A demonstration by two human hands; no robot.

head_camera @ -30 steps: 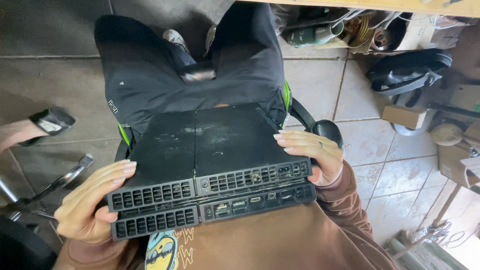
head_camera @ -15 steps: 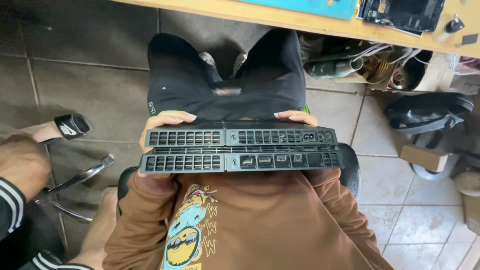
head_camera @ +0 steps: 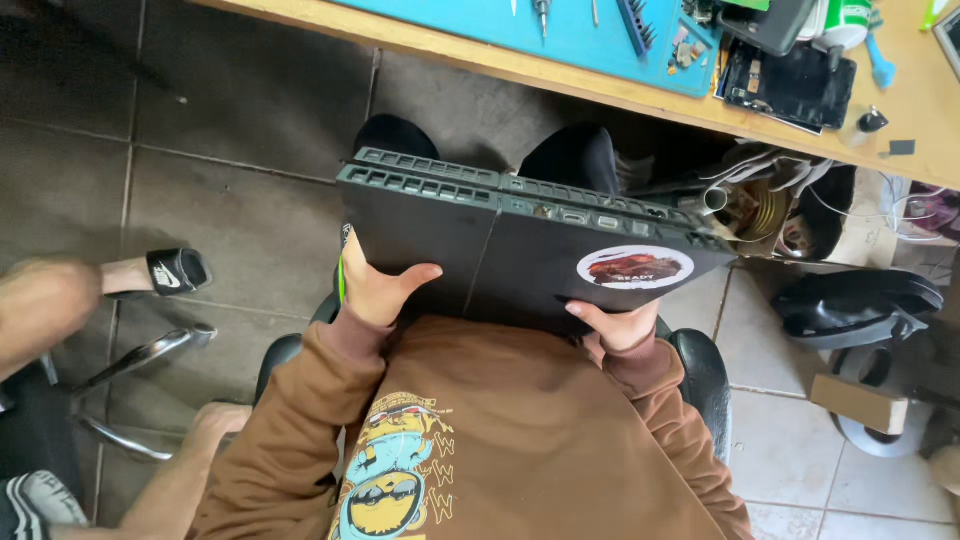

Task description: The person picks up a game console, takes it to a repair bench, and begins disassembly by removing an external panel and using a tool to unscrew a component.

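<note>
I hold a black game console (head_camera: 470, 240) over my lap, tipped up so its flat underside faces me and its vented, ported edge points up and away. An oval sticker (head_camera: 634, 267) sits on the right half of that face. My left hand (head_camera: 378, 291) grips the lower left part, thumb spread across the black surface. At the lower right edge, just under the sticker, my right hand (head_camera: 617, 325) holds the console from beneath. Both arms wear brown sleeves.
A wooden desk (head_camera: 560, 75) runs across the top, carrying a blue work mat (head_camera: 600, 45) with small tools and a dark opened device (head_camera: 792, 85). Another person's arm and leg (head_camera: 40, 300) are at the left, beside a chair frame (head_camera: 140, 355). Cables and clutter lie at right.
The console has swung from lying flat on my lap to standing tipped up, its underside with the sticker now facing me. Both hands shifted to its lower edge. The view rose to the desk.
</note>
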